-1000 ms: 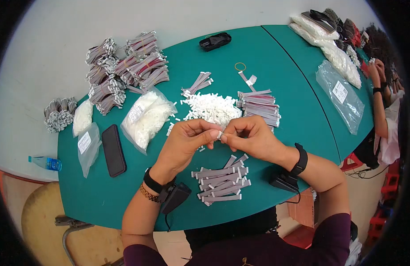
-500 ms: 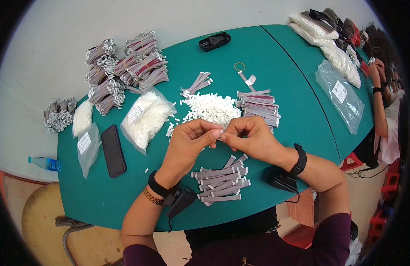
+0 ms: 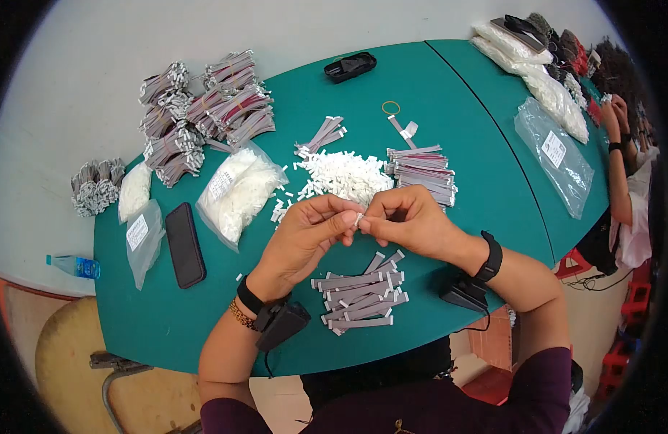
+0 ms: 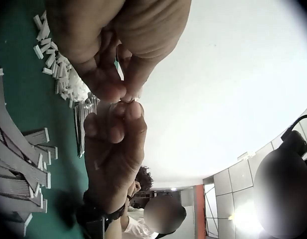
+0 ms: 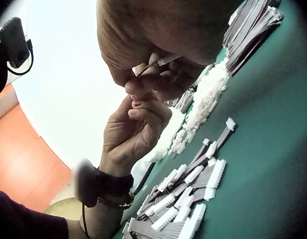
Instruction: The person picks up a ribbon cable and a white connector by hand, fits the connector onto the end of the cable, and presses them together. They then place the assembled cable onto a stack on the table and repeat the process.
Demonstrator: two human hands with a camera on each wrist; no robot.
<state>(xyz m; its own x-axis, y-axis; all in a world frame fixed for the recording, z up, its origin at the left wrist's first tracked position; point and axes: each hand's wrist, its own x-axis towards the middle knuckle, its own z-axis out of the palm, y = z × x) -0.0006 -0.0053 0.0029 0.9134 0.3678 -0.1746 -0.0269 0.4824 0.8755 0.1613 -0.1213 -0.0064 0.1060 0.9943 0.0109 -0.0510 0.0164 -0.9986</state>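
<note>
In the head view my left hand point(image 3: 305, 235) and right hand point(image 3: 421, 228) meet fingertip to fingertip, just in front of a heap of small white plastic pieces point(image 3: 341, 173). A small white piece point(image 3: 358, 218) shows between the fingertips, pinched by the left thumb and finger. The right hand pinches a thin ribbon cable point(image 5: 149, 67), whose white end sticks out behind the fingers in the right wrist view. Fingers hide most of both parts. Closer to the body lies a loose pile of grey ribbon cables point(image 3: 359, 293) with white ends.
Right of the heap is a stack of ribbon cables point(image 3: 424, 173). A bag of white pieces point(image 3: 236, 188) and a phone point(image 3: 185, 246) lie left. Bundled cables point(image 3: 233, 94) are piled at the back left. Another person's arm point(image 3: 617, 173) shows at far right.
My left wrist shifted slightly right, then back left, partly covering a loose white piece on the table again. Both hands keep their fingertips together at the same spot.
</note>
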